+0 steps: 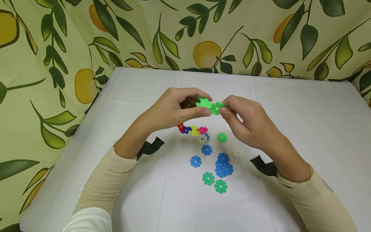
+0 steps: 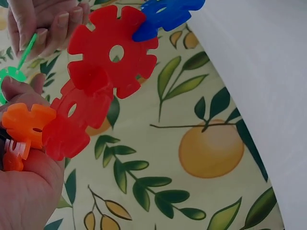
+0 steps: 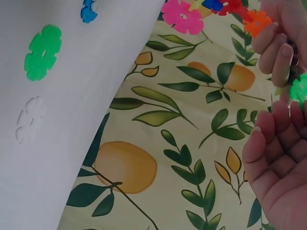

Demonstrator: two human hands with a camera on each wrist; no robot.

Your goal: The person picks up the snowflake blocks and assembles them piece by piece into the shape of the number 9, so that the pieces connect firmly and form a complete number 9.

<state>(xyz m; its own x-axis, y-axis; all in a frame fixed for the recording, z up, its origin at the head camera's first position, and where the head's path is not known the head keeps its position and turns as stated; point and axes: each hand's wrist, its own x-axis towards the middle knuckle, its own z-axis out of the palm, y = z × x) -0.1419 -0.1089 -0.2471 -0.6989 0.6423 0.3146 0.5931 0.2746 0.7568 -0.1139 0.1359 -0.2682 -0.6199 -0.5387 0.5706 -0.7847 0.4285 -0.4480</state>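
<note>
My left hand (image 1: 171,108) pinches a bright green notched plastic disc (image 1: 204,103) between thumb and fingers, with a dark brown rounded thing (image 1: 189,102) behind the thumb. Thumb and forefinger of my right hand (image 1: 246,119) pinch a second green disc (image 1: 216,108), whose edge meets the first. From beneath the left hand trails a linked chain: an orange disc (image 2: 29,122) by the palm, red discs (image 2: 103,38), a blue disc (image 2: 168,12), then yellow (image 1: 194,130) and pink (image 3: 183,17) ones. Much of the brown thing is hidden by the left fingers.
Loose discs lie on the white table (image 1: 162,193): a heap of blue discs (image 1: 223,166), single blue discs (image 1: 195,161), green discs (image 1: 221,186) and white discs (image 1: 237,153). A leaf-and-fruit patterned cloth (image 1: 174,35) hangs behind and at the left.
</note>
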